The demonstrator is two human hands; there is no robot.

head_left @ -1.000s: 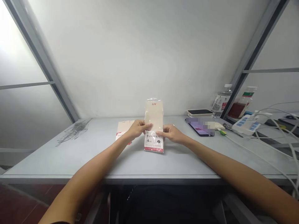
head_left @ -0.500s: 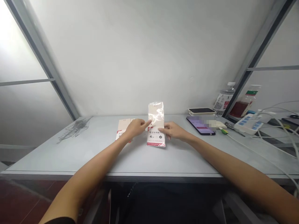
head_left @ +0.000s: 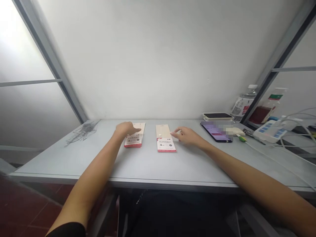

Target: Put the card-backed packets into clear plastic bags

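The two hands have drawn apart, and the cream envelope pack [head_left: 164, 140] now lies flat on the pale grey table [head_left: 153, 166], with neither hand on it. The left hand [head_left: 126, 129], fingers curled, rests on a second envelope pack [head_left: 133, 141], though whether it grips cannot be told; the open right hand [head_left: 188, 136] sits just beside the first pack, holding nothing.

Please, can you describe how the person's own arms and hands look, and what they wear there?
The left hand and the right hand are bare, with no gloves, and no watch or bracelet shows at the wrists. A black sleeve shows at the bottom edge of the view, on the left arm; no sleeve shows on the right arm.
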